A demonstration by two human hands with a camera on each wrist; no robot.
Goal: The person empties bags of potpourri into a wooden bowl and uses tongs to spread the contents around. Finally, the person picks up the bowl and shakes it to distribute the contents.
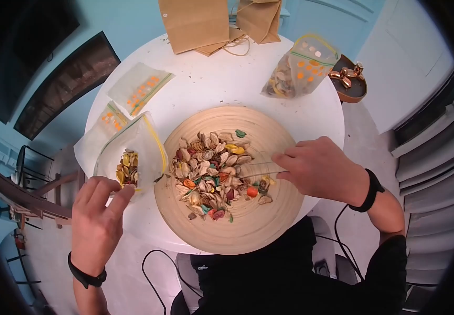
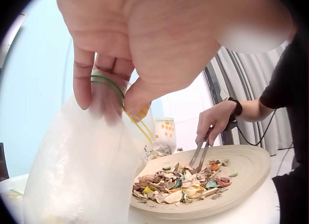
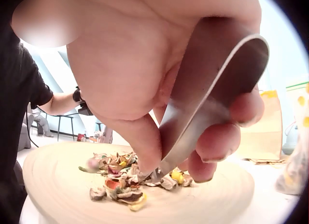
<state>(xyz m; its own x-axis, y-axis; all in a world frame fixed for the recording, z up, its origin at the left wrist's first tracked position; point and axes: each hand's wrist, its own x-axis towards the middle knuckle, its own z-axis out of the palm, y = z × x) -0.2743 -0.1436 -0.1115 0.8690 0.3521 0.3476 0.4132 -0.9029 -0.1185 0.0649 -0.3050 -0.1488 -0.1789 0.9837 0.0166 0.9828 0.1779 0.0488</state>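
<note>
My left hand pinches the rim of a clear zip bag, which stands with its mouth spread. A small heap of yellow and brown dried petals shows inside it. In my right hand is a pair of metal tongs, gripped between thumb and fingers. Their tips reach into the mixed potpourri, seen too in the left wrist view. That pile of beige, red, orange, yellow and green pieces lies on a round wooden plate. The tong tips are partly hidden among the pieces.
Two flat zip bags with orange dots, one farther back and one nearer, lie at the left. A filled zip bag stands at the back right. Paper bags stand at the white table's far edge, beside a dark tray.
</note>
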